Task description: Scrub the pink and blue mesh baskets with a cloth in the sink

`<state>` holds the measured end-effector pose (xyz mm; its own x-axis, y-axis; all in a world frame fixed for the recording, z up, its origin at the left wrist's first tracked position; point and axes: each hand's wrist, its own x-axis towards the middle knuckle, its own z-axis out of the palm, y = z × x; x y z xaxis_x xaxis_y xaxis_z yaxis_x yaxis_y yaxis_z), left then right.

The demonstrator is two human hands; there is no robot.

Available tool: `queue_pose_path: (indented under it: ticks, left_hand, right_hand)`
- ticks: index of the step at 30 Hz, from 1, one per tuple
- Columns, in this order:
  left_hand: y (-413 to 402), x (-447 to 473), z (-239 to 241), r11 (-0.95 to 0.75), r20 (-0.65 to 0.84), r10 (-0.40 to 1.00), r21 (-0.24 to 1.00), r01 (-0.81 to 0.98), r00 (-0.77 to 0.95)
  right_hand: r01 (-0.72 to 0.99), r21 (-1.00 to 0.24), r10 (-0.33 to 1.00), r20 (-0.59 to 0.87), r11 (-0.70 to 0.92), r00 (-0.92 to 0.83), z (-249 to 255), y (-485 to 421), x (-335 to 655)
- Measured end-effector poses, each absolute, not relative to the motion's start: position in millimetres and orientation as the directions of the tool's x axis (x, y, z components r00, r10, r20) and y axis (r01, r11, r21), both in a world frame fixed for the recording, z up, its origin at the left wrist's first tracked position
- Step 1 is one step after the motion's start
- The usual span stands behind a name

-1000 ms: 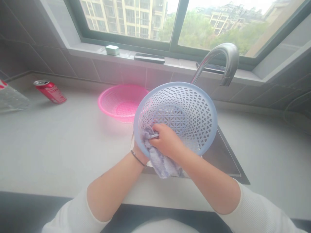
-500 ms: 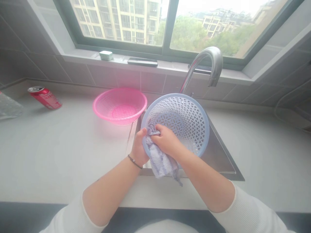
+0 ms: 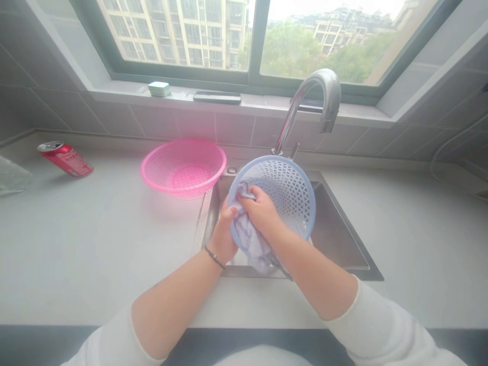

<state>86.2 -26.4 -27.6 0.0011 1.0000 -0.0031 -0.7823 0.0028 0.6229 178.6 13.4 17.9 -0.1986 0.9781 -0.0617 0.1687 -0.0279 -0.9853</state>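
A light blue plastic colander (image 3: 295,195) with cut-out holes is tilted over the sink (image 3: 339,229), its inside facing up and towards me. My left hand (image 3: 224,231) grips its left rim, thumb over the edge and the other fingers mostly hidden behind it. In my right hand (image 3: 263,211) is a bunched pale purple cloth (image 3: 251,236), pressed against the inside of the colander near the left rim. The cloth's lower part hangs over the near rim, below my right hand.
A pink plastic basket (image 3: 183,170) stands on the counter left of the sink. Behind the colander rises a curved metal faucet (image 3: 292,114). A red drink can (image 3: 68,160) leans at the far left, near clear plastic (image 3: 13,175). The windowsill holds a small pale green box (image 3: 159,89).
My right hand has moved the cloth slightly up along the colander's inside. The colander has turned and tilted a little, now looking narrower. The view has shifted slightly.
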Motion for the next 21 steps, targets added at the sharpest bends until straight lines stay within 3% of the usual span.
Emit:
queue_pose_path:
  ticks: [3,8,14,17,21]
  left_hand:
    - [-20.8,78.1,-28.9,-0.044,-0.034,0.996,0.616,-0.787,-0.083]
    - [-11.3,59.6,-27.0,-0.103,-0.090,0.975,0.623,-0.775,-0.202]
    - [-9.9,62.9,-25.0,-0.184,0.049,0.978,0.665,-0.723,-0.203]
    - [-12.9,69.5,-32.7,-0.094,0.028,0.994,0.726,-0.681,-0.108]
    - [-17.4,75.6,-42.4,0.050,-0.067,0.998,0.838,-0.543,-0.011]
  right_hand:
    - [-0.015,-0.999,0.943,-0.043,-0.051,-0.329,25.8,20.9,175.1]
    - [0.319,-0.922,0.773,-0.034,0.220,-0.633,28.2,18.0,200.7]
    - [0.600,-0.699,0.796,-0.073,0.390,-0.601,1.5,17.7,235.1]
    - [0.554,-0.746,0.814,-0.027,0.369,-0.580,-15.4,16.2,237.1]
    - [0.327,-0.899,0.833,0.071,0.291,-0.548,-28.3,14.4,232.0]
